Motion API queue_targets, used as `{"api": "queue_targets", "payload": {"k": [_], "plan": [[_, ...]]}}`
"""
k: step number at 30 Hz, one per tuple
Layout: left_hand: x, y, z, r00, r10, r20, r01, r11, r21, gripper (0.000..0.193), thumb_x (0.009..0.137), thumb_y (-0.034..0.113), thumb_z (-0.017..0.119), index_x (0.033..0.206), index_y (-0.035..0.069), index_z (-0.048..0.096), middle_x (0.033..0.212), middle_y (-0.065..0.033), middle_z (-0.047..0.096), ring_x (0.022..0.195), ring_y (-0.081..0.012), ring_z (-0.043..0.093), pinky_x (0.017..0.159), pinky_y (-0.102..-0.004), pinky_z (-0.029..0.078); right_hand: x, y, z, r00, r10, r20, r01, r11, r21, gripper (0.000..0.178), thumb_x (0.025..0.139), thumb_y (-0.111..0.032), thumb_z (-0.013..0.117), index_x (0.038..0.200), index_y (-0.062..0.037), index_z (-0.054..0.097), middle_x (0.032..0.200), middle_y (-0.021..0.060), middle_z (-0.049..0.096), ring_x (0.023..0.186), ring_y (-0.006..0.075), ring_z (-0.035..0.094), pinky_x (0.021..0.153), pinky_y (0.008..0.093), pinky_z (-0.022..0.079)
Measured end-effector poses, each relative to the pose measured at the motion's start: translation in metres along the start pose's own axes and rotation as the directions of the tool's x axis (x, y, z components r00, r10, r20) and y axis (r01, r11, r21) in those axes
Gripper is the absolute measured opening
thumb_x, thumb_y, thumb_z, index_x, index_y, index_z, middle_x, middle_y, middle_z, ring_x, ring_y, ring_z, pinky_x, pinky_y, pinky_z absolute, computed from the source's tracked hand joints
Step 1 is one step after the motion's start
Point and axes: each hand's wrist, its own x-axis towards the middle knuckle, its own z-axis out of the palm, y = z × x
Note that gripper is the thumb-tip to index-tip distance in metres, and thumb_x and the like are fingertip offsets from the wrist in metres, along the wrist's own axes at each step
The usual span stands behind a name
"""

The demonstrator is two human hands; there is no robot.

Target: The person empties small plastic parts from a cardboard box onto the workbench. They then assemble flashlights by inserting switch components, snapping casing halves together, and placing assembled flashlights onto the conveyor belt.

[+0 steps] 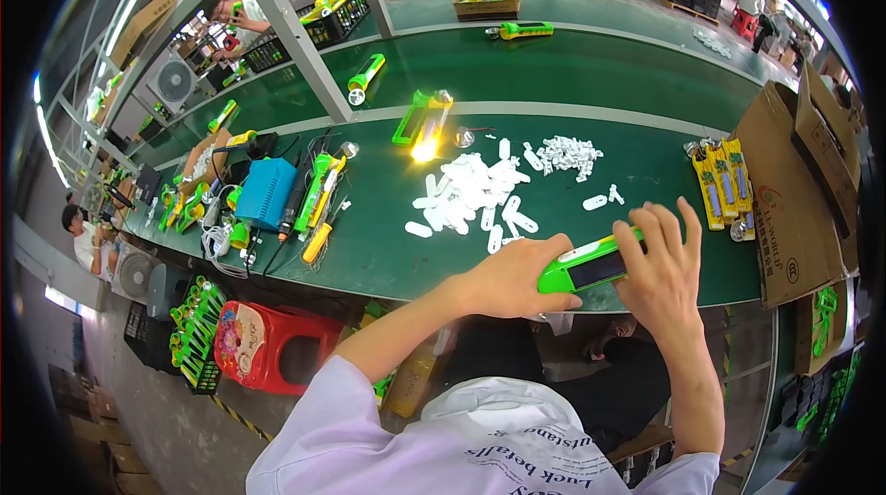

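Observation:
A green flashlight body point(595, 266) with a dark rectangular panel is held over the near edge of the green bench. My left hand point(517, 278) closes round its left end, thumb along the top side. From the right, my right hand point(660, 264) curves its fingers over the other end; its thumb is hidden. Just beyond them lies a heap of white oval plastic pieces point(466, 192), and to its right a pile of tiny white parts point(570, 155). Behind the heap, an opened flashlight point(429, 131) glows bright yellow, its green half beside it.
Yellow flashlight inserts with batteries point(724, 183) lie against an open cardboard box point(798, 209) on the right. To the left stand a blue box-shaped device point(266, 192), cables and a yellow-handled tool point(317, 243). A red stool point(277, 345) sits below. Finished-looking flashlights point(367, 75) rest on the far belt.

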Motion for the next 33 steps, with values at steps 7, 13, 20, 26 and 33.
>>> {"api": "queue_targets", "payload": {"k": [7, 13, 20, 26, 33], "plan": [[0.005, -0.026, 0.006, 0.979, -0.203, 0.010, 0.083, 0.352, -0.932, 0.039, 0.092, 0.032, 0.063, 0.114, 0.001, 0.054, 0.095, -0.0109, 0.066, 0.073, -0.0168, 0.063, 0.065, -0.0309, 0.053, -0.010, 0.027, 0.019, 0.917, 0.353, -0.186, -0.295, 0.914, 0.278, 0.060, 0.068, -0.001, 0.072, 0.125, -0.0032, 0.054, 0.132, 0.0184, 0.051, 0.119, 0.0377, 0.050, 0.100, 0.0492, 0.041], [0.041, -0.077, -0.040, 0.962, -0.236, -0.134, -0.064, 0.283, -0.957, 0.055, 0.097, 0.047, 0.049, 0.129, 0.002, 0.052, 0.094, -0.0098, 0.065, 0.054, -0.0104, 0.058, 0.051, -0.0251, 0.050, -0.079, 0.065, 0.075, 0.817, 0.556, 0.152, -0.576, 0.778, 0.250, 0.057, 0.078, -0.008, 0.071, 0.130, -0.0012, 0.049, 0.129, 0.0196, 0.052, 0.122, 0.0365, 0.048, 0.102, 0.0455, 0.039], [0.099, -0.144, -0.134, 0.830, -0.496, -0.254, 0.044, 0.512, -0.858, 0.048, 0.094, 0.047, 0.056, 0.113, 0.003, 0.059, 0.089, -0.0107, 0.068, 0.051, -0.0095, 0.057, 0.047, -0.0233, 0.048, -0.115, 0.048, 0.110, 0.749, 0.615, 0.245, -0.649, 0.756, 0.084, 0.051, 0.083, -0.018, 0.067, 0.128, -0.0003, 0.050, 0.137, 0.0182, 0.049, 0.133, 0.0353, 0.040, 0.115, 0.0506, 0.025], [0.197, -0.258, -0.209, 0.735, -0.592, -0.331, 0.165, 0.629, -0.760, 0.041, 0.092, 0.042, 0.058, 0.103, 0.003, 0.060, 0.082, -0.0128, 0.068, 0.052, -0.0149, 0.058, 0.045, -0.0292, 0.045, -0.109, 0.052, 0.107, 0.723, 0.642, 0.256, -0.682, 0.721, 0.118, 0.045, 0.077, -0.011, 0.066, 0.119, -0.0006, 0.054, 0.137, 0.0174, 0.050, 0.131, 0.0361, 0.042, 0.115, 0.0515, 0.025], [0.286, -0.359, -0.245, 0.587, -0.629, -0.509, 0.497, 0.777, -0.387, 0.050, 0.085, 0.044, 0.064, 0.096, -0.004, 0.062, 0.075, -0.0123, 0.064, 0.058, -0.0235, 0.064, 0.048, -0.0385, 0.051, -0.108, 0.054, 0.106, 0.670, 0.678, 0.301, -0.727, 0.682, 0.081, 0.045, 0.073, -0.010, 0.064, 0.117, -0.0002, 0.055, 0.136, 0.0182, 0.050, 0.131, 0.0373, 0.043, 0.114, 0.0529, 0.025]]}}
